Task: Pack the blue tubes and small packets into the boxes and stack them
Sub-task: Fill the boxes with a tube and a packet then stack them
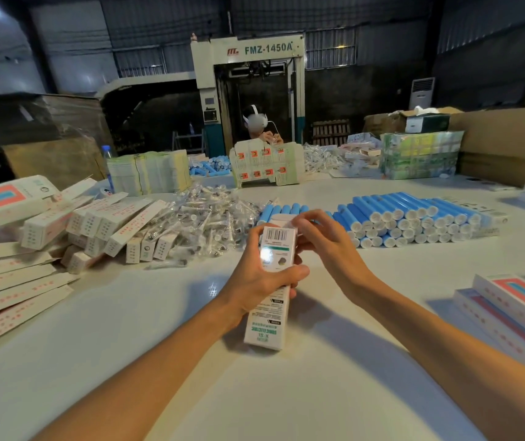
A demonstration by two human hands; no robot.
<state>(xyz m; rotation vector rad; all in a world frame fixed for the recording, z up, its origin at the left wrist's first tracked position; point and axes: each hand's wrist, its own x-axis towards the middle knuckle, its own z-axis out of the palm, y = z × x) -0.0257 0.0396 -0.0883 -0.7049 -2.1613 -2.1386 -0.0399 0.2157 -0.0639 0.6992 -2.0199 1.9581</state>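
One white box [267, 319] is held over the middle of the surface [255, 393]. The left hand [261, 278] has its fingers wrapped round the box's middle, and the right hand [325, 237] pinches its top end. Its contents are hidden. Blue tubes [414, 218] lie in one stacked heap, far right, too many to count. One pile of small packets [204, 218] sits far left of centre, with closed boxes [111, 227] heaped beside it.

Big green letters on the machine [267, 49] at the back: FMZ-1450A. On the box [269, 313] in front, printed upside down near its lower end, SONIC ELECTRIC and X-S1. There's a barcode at its top, and the finer print is too blurred to read.
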